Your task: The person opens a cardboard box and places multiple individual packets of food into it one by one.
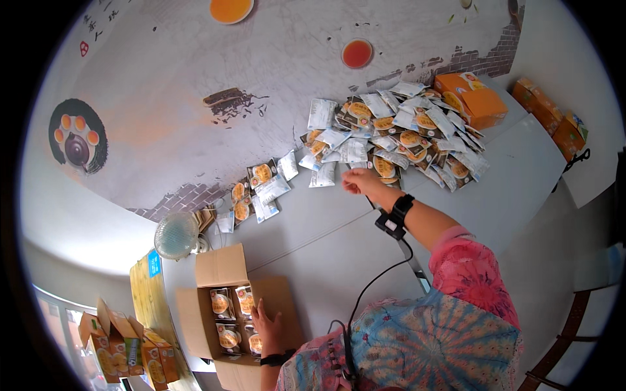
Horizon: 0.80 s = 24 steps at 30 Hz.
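Note:
An open cardboard box [220, 267] stands at the lower left of the table, its flaps folded outward. Food packets [222, 303] with a picture of a bowl stand in rows inside it. Over the box's right side lies my left hand [266, 327], fingers stretched and thumb apart, touching the packets' edge and holding nothing. My right hand [365, 183] is at the near edge of a large heap of packets [398, 133], some white side up, others picture side up. Its fingers are loosely curled in, and no packet shows in them.
A smaller group of packets [262, 189] lies along the wall, left of the heap. Beside it stands a round, ribbed clear object [177, 235]. An orange carton [471, 101] sits at the back right. A black cable [365, 290] runs from my right wrist across the table.

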Tool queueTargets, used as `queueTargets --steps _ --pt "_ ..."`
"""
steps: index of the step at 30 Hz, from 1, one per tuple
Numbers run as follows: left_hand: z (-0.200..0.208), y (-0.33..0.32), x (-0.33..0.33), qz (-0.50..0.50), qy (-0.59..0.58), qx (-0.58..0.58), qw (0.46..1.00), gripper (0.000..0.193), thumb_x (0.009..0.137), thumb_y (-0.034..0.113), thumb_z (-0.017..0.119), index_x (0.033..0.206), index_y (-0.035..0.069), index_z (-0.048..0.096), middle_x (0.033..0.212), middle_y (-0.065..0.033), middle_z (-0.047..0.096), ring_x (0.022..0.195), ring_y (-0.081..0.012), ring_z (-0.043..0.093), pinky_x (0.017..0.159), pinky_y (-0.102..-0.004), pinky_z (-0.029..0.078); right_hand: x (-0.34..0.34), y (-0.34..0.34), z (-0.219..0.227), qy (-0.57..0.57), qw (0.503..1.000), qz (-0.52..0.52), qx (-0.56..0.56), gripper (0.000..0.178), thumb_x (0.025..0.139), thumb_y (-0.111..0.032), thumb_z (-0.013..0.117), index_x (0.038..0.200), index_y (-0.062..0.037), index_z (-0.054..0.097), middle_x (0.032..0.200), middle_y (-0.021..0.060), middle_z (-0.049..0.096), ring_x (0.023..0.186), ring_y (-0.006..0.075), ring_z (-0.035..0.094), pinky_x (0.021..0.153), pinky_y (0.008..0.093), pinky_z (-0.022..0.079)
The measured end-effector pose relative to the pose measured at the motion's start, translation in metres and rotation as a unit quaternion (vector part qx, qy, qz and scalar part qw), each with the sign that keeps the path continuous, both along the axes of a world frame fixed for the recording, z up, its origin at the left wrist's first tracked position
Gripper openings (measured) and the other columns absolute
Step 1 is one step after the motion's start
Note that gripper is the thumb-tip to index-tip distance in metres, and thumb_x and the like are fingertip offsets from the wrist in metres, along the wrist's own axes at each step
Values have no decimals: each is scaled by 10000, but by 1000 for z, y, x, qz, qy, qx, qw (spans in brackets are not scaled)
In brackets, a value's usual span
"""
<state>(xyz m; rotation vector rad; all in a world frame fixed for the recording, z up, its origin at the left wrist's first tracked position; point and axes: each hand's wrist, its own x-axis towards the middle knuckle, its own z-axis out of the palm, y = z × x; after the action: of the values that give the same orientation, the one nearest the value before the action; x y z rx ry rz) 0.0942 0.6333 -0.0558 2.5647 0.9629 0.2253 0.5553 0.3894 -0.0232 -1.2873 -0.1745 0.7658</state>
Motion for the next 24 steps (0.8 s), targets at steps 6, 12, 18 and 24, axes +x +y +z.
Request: queueTargets --steps 6,12,18,24 --pt "9 -5 3 16 16 -12 1000 770 665 209 726 1349 151 376 1338 -251 337 1250 -417 328 1010 -503 301 117 59 11 -125 987 -68 -78 256 862 -196 582 1065 -41 566 939 44 624 764 132 626 596 241 477" --pt "2 3 9 27 39 -17 999 785 658 232 735 1354 178 377 1338 -246 341 1248 -416 332 1000 -497 308 217 99 3 -491 787 -183 -325 433 832 -252 606 1195 -53 478 1181 170 501 1049 328 535 853 405 461" --pt "3 3 3 46 60 -34 997 797 648 257 743 1355 184 383 1337 -254 340 1249 -419 329 1004 -494 303 235 137 2 -486 777 -113 -384 450 826 -276 624 1207 -91 472 1169 151 509 1064 327 538 851 429 465" --pt "4 3 11 18 41 -10 999 777 647 216 740 1340 149 395 1283 -226 376 1199 -407 357 995 -481 319 242 164 -18 -487 786 -108 -366 486 805 -284 645 1198 -65 460 1090 154 569 1023 329 561 832 418 472"
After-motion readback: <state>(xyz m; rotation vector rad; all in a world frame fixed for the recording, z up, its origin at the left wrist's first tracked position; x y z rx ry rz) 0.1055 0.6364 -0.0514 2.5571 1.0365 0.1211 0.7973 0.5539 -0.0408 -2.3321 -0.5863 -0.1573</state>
